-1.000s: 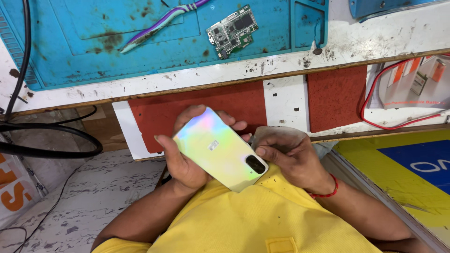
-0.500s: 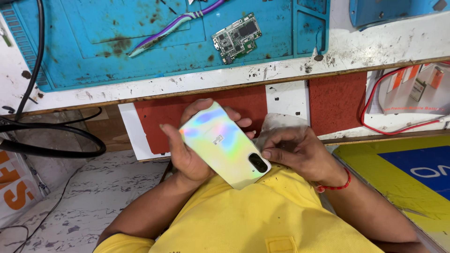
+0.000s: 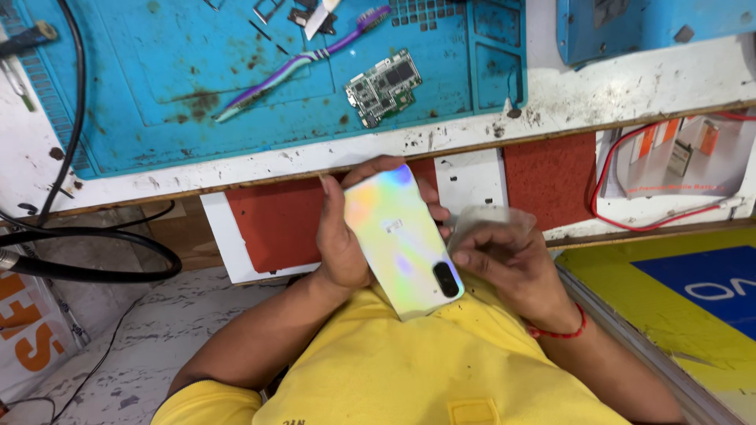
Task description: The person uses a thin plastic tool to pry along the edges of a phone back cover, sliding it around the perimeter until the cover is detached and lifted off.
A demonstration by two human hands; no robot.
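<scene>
The left hand [image 3: 340,245] wraps around the long edge of a slim rectangular phone with an iridescent pearl-white back [image 3: 402,240], thumb along the near side, fingertips curling over the far edge at the top. The phone lies back-up and tilted, its dark oval camera block pointing toward the yellow shirt [image 3: 409,370]. The right hand [image 3: 512,264] touches the phone's camera corner while pinching a thin clear plastic cover [image 3: 492,222], partly hidden behind its fingers. Beyond, a blue silicone work mat [image 3: 157,94] carries a small green circuit board [image 3: 383,86] and a purple toothbrush [image 3: 303,64].
</scene>
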